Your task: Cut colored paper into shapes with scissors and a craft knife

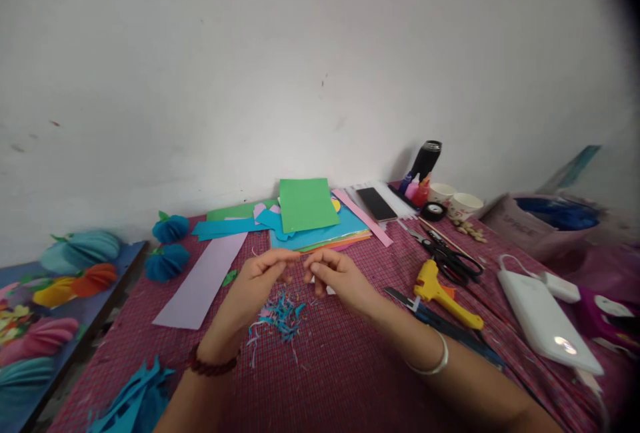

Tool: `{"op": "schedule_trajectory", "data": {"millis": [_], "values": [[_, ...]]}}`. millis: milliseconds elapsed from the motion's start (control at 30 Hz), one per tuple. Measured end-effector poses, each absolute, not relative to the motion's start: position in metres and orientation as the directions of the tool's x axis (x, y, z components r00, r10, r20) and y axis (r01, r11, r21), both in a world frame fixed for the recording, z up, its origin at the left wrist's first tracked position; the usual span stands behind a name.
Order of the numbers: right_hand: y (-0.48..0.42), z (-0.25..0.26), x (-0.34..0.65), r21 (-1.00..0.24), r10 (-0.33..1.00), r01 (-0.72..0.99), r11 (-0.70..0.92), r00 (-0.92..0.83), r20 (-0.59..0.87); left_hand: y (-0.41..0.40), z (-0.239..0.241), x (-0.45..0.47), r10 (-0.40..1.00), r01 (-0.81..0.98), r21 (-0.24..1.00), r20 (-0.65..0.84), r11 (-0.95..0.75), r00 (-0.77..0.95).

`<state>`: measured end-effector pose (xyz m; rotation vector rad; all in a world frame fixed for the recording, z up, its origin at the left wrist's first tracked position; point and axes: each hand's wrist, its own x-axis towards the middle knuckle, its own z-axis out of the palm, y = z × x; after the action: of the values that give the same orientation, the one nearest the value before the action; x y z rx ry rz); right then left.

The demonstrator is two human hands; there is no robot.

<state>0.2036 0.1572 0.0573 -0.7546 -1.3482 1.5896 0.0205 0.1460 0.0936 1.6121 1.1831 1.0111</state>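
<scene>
My left hand (263, 277) and my right hand (336, 274) meet over the middle of the red checked tablecloth (330, 366), fingertips pinched together on a tiny piece I cannot make out. A small white scrap (330, 290) shows under my right fingers. Below the hands lies a heap of thin blue and white paper shreds (283, 316). My left wrist wears a dark bead bracelet, my right a pale bangle.
A stack of coloured paper with a green sheet (306, 204) lies behind the hands, a lilac strip (203, 279) to the left. Right: yellow glue gun (443, 293), black scissors (453, 258), phone (376, 203), white power bank (543, 319), cups (465, 205). Blue paper flowers (167, 261) sit left.
</scene>
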Motion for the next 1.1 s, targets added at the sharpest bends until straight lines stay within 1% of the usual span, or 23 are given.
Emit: {"op": "schedule_trajectory", "data": {"millis": [100,267,367,467,567,633,767,833,900,967,1100], "values": [[0.158,0.059,0.204,-0.968,0.913,-0.248,-0.022,-0.4,0.082,0.146,0.09,0.028,0.936,0.321,0.905,0.18,-0.278,0.302],[0.162,0.052,0.207,-0.972,0.95,-0.22,-0.08,-0.314,-0.008,0.138,0.084,0.044,0.882,0.41,0.805,0.273,-0.428,0.384],[0.164,0.049,0.209,-0.984,0.961,-0.171,-0.042,-0.275,0.007,0.134,0.085,0.049,0.864,0.361,0.82,0.287,-0.445,0.412],[0.166,0.048,0.21,-0.989,0.961,-0.147,0.006,-0.271,0.046,0.133,0.087,0.049,0.866,0.32,0.841,0.297,-0.437,0.402],[0.166,0.049,0.212,-0.991,0.958,-0.132,0.02,-0.283,0.057,0.129,0.088,0.048,0.877,0.355,0.826,0.304,-0.437,0.371],[0.166,0.049,0.214,-0.993,0.956,-0.121,0.014,-0.29,0.049,0.126,0.088,0.048,0.875,0.419,0.783,0.319,-0.46,0.364],[0.166,0.047,0.214,-0.994,0.962,-0.112,0.006,-0.269,0.036,0.118,0.09,0.051,0.853,0.582,0.623,0.37,-0.522,0.368],[0.165,0.047,0.213,-0.991,0.968,-0.133,-0.008,-0.249,0.025,0.115,0.091,0.054,0.847,0.642,0.554,0.374,-0.53,0.377],[0.164,0.048,0.212,-0.984,0.971,-0.175,-0.037,-0.238,0.006,0.114,0.091,0.057,0.841,0.662,0.521,0.372,-0.539,0.392],[0.164,0.048,0.211,-0.974,0.973,-0.218,-0.063,-0.231,-0.011,0.113,0.09,0.059,0.837,0.648,0.531,0.376,-0.546,0.398],[0.164,0.048,0.212,-0.967,0.98,-0.248,-0.064,-0.2,-0.014,0.114,0.088,0.058,0.836,0.569,0.613,0.371,-0.548,0.405]]}}
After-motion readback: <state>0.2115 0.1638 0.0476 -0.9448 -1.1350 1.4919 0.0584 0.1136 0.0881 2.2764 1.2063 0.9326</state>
